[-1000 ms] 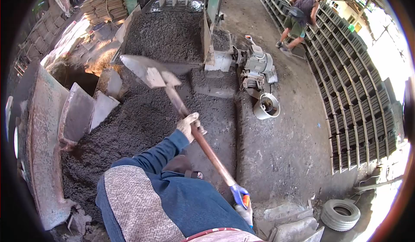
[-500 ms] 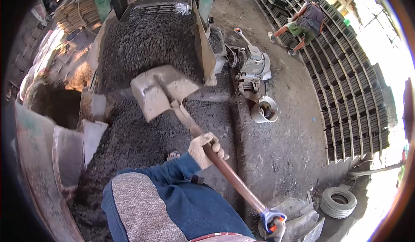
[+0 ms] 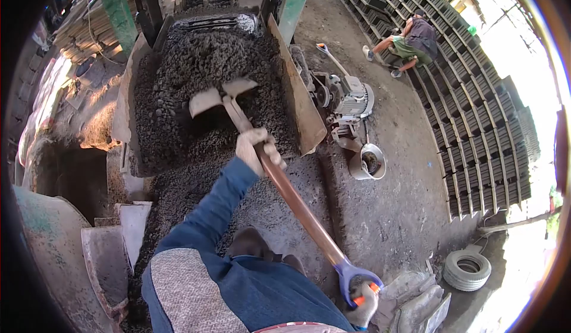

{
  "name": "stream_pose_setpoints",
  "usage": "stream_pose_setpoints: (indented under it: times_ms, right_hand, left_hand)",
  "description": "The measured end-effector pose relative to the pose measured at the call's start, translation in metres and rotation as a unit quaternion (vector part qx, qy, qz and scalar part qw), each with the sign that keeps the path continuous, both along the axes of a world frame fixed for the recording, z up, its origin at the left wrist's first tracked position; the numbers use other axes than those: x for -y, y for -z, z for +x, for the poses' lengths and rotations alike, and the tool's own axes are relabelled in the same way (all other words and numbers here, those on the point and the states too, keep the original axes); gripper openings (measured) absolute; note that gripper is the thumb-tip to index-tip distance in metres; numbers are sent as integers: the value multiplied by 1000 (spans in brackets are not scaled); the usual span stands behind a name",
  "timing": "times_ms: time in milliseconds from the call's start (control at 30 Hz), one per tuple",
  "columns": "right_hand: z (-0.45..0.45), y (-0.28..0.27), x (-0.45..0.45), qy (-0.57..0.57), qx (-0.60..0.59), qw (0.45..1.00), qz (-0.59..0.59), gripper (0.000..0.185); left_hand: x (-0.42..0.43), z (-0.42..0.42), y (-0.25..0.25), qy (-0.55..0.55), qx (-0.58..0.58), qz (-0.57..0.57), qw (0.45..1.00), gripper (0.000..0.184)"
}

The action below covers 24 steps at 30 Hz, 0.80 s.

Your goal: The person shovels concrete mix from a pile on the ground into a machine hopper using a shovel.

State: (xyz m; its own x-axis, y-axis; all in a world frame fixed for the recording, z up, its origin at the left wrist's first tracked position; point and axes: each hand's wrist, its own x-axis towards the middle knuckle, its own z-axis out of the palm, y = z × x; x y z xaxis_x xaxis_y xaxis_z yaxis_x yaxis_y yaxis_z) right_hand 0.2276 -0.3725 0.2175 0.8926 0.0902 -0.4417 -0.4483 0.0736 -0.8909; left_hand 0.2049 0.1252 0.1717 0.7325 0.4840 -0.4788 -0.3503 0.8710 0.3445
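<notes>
A shovel [image 3: 303,217] runs diagonally in front of me, its brown shaft ending in a blue and orange D-handle. My left hand [image 3: 259,148], in a pale glove, is wrapped round the shaft close to the blade. At the other end, my right hand [image 3: 363,306] is closed on the D-handle. The blade's pale back edge shows within the metal hopper [image 3: 305,116], at the dark, crumbly mix [image 3: 214,62]. How deep the blade sits in the mix I cannot tell.
To the right stand a motor [image 3: 355,101], a bucket [image 3: 367,161] and another shovel [image 3: 333,59]. A co-worker [image 3: 416,40] bends beside long racks of dark blocks [image 3: 476,136]. A tire [image 3: 467,270] lies lower right. A dark pit [image 3: 74,181] opens at left.
The shovel blade has gone forward and down into the hopper, from above its near edge. My left arm has stretched forward. The co-worker has bent lower.
</notes>
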Motion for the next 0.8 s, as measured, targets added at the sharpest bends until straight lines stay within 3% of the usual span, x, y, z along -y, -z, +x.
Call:
stream_pose_setpoints:
  times_ms: [33,100,133,200,233,267,300,333,367,467,600,800]
  right_hand:
    - [-3,14,-8,-5,-14,1000,27,20]
    - [-17,11,-63,-23,11,997,-66,21]
    - [-21,13,-82,-58,21,998,-28,22]
    - [-26,18,-86,-160,99,981,-36,25]
    - [-17,12,-71,-236,176,950,-101,26]
    - [-8,7,-56,-297,263,903,-168,26]
    - [1,1,-40,-337,348,846,-222,27]
    - [5,-6,-28,-221,178,954,-100,23]
    - [7,-10,-11,-89,-10,996,24,20]
    - [29,47,79,-128,94,978,-134,13]
    - [23,113,199,-158,66,971,-168,4]
    - [-30,103,326,-80,-10,979,-186,5]
  left_hand:
    - [-16,0,-7,-20,-18,25,999,24]
    - [-58,2,3,-39,-26,89,995,25]
    - [-85,3,20,-43,15,125,991,27]
    - [-104,5,13,-97,-52,124,986,30]
    - [-104,6,9,-114,-62,103,986,31]
    - [-86,0,15,-84,-14,197,977,29]
    - [-53,-2,-2,-81,-32,164,983,26]
    - [-22,-1,-11,-99,-38,104,989,21]
    - [10,-5,-18,-75,-14,72,995,17]
    - [89,-9,7,-3,81,31,996,14]
    - [176,-9,29,72,162,29,984,15]
    - [308,-22,24,161,146,-41,975,14]
